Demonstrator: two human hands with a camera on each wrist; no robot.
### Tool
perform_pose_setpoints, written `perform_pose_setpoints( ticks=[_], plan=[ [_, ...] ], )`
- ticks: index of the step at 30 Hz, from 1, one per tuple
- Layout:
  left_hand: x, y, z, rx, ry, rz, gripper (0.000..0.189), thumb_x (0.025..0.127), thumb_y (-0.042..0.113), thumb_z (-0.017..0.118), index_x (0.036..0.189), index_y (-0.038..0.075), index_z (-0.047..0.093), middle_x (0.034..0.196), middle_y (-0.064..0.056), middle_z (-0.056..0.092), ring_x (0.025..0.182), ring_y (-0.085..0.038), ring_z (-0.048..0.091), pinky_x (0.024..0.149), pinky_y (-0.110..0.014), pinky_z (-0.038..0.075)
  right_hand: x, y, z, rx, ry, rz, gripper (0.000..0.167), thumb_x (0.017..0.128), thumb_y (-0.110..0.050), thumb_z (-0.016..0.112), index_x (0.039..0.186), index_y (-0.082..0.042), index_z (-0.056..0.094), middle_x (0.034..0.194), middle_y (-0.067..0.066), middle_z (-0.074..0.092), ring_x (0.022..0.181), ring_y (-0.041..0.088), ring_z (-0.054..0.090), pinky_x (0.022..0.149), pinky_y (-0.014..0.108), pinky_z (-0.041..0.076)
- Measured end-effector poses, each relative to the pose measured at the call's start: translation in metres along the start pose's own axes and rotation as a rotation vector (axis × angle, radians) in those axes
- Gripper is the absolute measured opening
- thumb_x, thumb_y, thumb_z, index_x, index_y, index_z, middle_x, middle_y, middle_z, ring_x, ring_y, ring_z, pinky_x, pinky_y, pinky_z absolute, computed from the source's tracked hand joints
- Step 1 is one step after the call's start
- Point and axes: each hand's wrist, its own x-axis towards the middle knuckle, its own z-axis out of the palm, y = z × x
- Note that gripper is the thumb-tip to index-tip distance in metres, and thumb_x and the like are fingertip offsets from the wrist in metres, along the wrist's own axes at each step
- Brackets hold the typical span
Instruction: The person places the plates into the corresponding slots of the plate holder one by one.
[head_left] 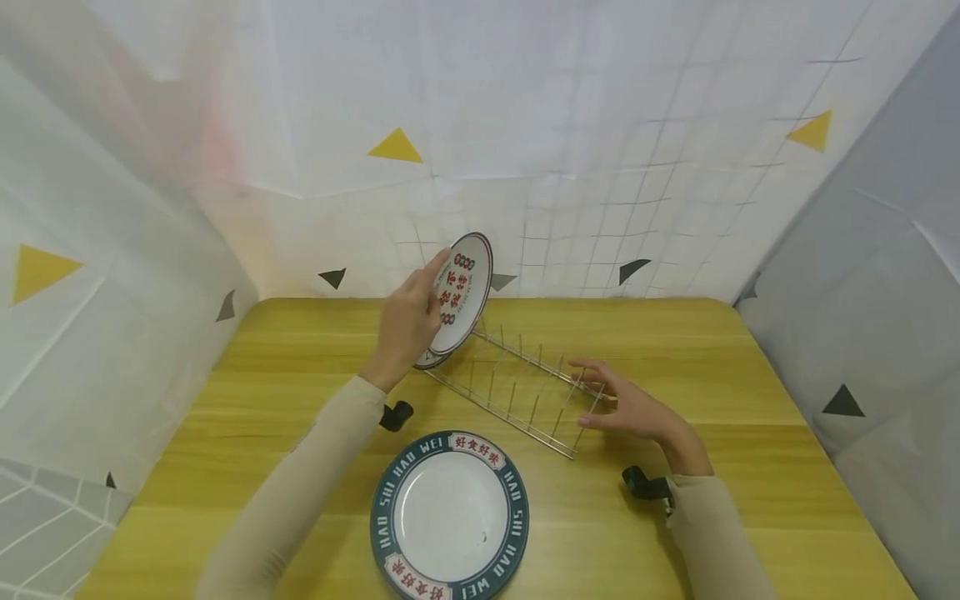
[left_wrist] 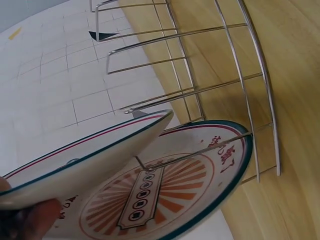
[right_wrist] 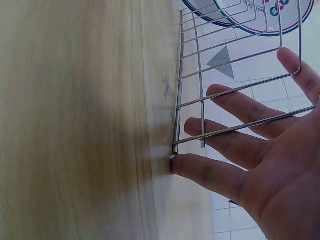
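Note:
My left hand [head_left: 405, 325] pinches the rim of a white plate [head_left: 467, 287] with red characters, holding it tilted over the left end of a wire dish rack [head_left: 534, 429]. Behind it, a second plate [left_wrist: 192, 175] with a green rim and an orange sunburst leans in the rack's end slot, mostly hidden in the head view. At the rack's other end is my right hand [head_left: 637, 410]. Its fingers [right_wrist: 225, 175] are spread along the end wires, with the little fingertip low by the rack's base rail.
A plate with a wide dark green lettered rim [head_left: 386, 500] lies flat on the wooden table [head_left: 600, 550], in front of the rack. Pale sheeting [head_left: 600, 208] with triangular marks stands behind the table and on both sides. Black wrist devices [head_left: 645, 483] hang by both sleeves.

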Motion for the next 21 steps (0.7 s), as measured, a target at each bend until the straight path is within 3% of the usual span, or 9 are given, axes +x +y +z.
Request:
perform_pose_setpoints(
  ticks=[3, 8, 14, 17, 21],
  plan=[
    [0.001, 0.003, 0.000, 0.001, -0.049, -0.009, 0.071, 0.087, -0.009, 0.056, 0.150, 0.020, 0.039, 0.103, -0.014, 0.068, 0.060, -0.020, 0.056, 0.051, -0.028, 0.048, 0.000, 0.000, 0.000, 0.007, 0.003, 0.004, 0.085, 0.084, -0.017, 0.077, 0.152, -0.026, 0.026, 0.150, 0.023, 0.039, 0.138, 0.046, 0.036, 0.105, 0.069, 0.031],
    [-0.009, 0.001, 0.004, 0.006, -0.117, 0.006, 0.073, 0.084, -0.011, 0.058, 0.149, 0.017, 0.040, 0.129, -0.014, 0.063, 0.051, -0.015, 0.045, 0.046, -0.025, 0.039, -0.001, 0.001, 0.001, 0.021, -0.007, 0.001, 0.086, 0.084, -0.016, 0.077, 0.153, -0.023, 0.026, 0.151, 0.023, 0.038, 0.137, 0.046, 0.037, 0.105, 0.069, 0.031],
    [-0.021, -0.008, 0.014, 0.074, -0.099, -0.011, 0.075, 0.082, -0.012, 0.061, 0.148, 0.015, 0.040, 0.109, -0.015, 0.066, 0.048, -0.014, 0.040, 0.044, -0.024, 0.036, 0.000, 0.000, 0.001, 0.017, -0.012, 0.006, 0.086, 0.084, -0.015, 0.077, 0.153, -0.021, 0.025, 0.151, 0.025, 0.037, 0.136, 0.048, 0.038, 0.104, 0.070, 0.032],
    [-0.023, -0.008, 0.018, 0.134, -0.093, -0.015, 0.076, 0.082, -0.012, 0.062, 0.149, 0.014, 0.037, 0.111, -0.016, 0.065, 0.048, -0.015, 0.043, 0.043, -0.025, 0.038, 0.000, 0.000, 0.001, 0.012, -0.004, 0.018, 0.085, 0.084, -0.017, 0.077, 0.152, -0.025, 0.026, 0.151, 0.023, 0.038, 0.136, 0.047, 0.038, 0.105, 0.068, 0.032],
    [-0.025, -0.005, 0.019, 0.178, -0.112, -0.069, 0.080, 0.083, -0.013, 0.060, 0.152, 0.016, 0.031, 0.113, -0.018, 0.062, 0.047, -0.017, 0.045, 0.042, -0.026, 0.038, -0.001, 0.000, 0.000, 0.010, -0.003, 0.026, 0.084, 0.084, -0.019, 0.078, 0.151, -0.029, 0.027, 0.152, 0.021, 0.038, 0.138, 0.045, 0.037, 0.106, 0.067, 0.032]
  ],
)
